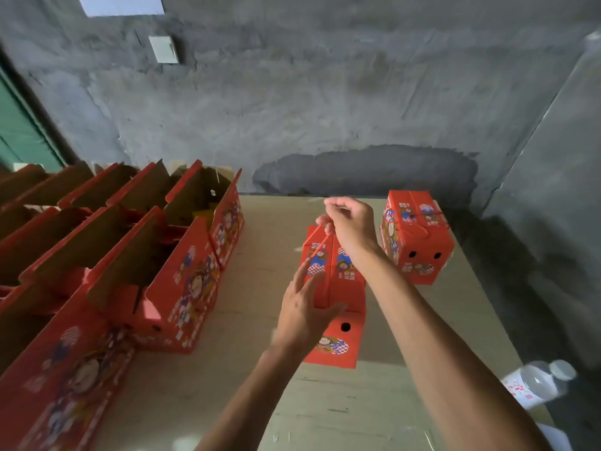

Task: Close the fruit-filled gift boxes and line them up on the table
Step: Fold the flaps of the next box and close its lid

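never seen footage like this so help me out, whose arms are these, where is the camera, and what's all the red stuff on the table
There is one picture, from a camera worn on a person's head, looking down at their own bare arms. No machine is involved. The right hand pinches the red-and-white cord handle of a closed red gift box in the middle of the table. The left hand rests open-fingered against that box's side. Another closed box stands farther back on the right. Rows of open boxes wait at the left. A plastic water bottle lies at the right edge.
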`<state>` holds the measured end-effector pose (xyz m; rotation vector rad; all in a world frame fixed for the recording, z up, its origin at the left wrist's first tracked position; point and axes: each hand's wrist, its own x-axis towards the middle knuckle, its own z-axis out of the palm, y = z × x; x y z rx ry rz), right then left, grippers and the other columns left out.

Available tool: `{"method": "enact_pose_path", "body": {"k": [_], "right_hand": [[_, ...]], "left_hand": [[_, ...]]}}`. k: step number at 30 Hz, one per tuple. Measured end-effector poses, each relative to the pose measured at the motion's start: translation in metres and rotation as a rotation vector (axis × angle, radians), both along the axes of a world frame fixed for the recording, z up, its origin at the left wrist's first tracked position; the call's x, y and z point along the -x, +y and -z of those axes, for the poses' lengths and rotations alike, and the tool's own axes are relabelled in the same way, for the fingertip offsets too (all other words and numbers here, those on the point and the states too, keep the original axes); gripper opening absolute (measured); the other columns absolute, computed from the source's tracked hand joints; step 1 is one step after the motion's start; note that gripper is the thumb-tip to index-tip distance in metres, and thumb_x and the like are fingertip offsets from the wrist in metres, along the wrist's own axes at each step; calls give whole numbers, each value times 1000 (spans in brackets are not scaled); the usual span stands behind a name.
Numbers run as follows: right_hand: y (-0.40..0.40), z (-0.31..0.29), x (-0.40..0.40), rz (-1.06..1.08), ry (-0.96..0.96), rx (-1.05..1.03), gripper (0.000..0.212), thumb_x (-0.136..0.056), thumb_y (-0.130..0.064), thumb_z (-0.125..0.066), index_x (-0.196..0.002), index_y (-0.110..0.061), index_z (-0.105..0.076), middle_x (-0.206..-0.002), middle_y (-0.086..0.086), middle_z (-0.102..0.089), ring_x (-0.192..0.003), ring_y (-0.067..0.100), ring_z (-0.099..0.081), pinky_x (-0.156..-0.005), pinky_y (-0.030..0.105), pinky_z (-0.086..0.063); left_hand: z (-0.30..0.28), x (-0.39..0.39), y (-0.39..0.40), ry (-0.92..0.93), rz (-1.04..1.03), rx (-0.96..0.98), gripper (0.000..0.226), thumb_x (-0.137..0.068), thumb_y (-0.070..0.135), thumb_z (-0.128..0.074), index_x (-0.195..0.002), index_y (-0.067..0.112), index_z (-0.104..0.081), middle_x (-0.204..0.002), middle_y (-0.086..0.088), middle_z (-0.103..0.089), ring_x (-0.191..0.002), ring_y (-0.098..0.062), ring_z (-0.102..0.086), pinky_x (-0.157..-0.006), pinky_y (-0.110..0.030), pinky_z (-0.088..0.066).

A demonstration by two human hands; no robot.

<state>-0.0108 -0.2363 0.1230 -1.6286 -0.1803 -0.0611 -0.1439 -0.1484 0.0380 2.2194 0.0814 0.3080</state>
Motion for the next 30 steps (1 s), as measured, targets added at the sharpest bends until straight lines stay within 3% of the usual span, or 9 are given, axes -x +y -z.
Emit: {"method": "enact_pose_path", "body": {"k": [6,11,17,26,30], "right_hand": [[-24,13,-78,34,16,65,19,-102,-9,-59,-90,-21,-68,-64,4,-73,-48,14,-58,-54,29,-50],[-45,21,-145,15,-8,126,13,-102,-9,-59,-95,-16,-68,-62,2,-72,-49,18,-57,-56,32,-49],[-69,32,-208,41,-20,198,12,-103,-6,-55,-104,-8,-67,-68,5,-72,-46,11,-57,-55,26,-50],[-94,67,-255,77,3,230,13,-104,-4,-53,-102,-7,-65,-71,9,-71,-47,13,-57,-53,23,-49],[-99,80,-265,82,-1,286,15,-104,-6,-54,-106,-5,-68,-79,12,-75,-58,17,-65,-62,28,-56]], "left_hand": [[22,-85,-20,-57,54,60,72,-77,31,-86,-143,27,-57,-164,7,-30,-144,-15,-39,-110,-44,-44],[43,-158,-35,-105,99,15,80,-71,35,-90,-143,22,-58,-165,0,-30,-141,-24,-44,-109,-45,-46],[64,-239,-52,-85,120,2,80,-71,35,-91,-143,21,-58,-167,3,-26,-145,-21,-40,-108,-46,-47],[106,-309,-93,-37,64,-13,89,-74,38,-85,-152,24,-44,-168,5,-22,-149,-21,-26,-119,-42,-34],[117,-325,-101,-37,35,5,84,-70,40,-86,-144,20,-51,-166,0,-28,-146,-24,-30,-118,-42,-33]]}}
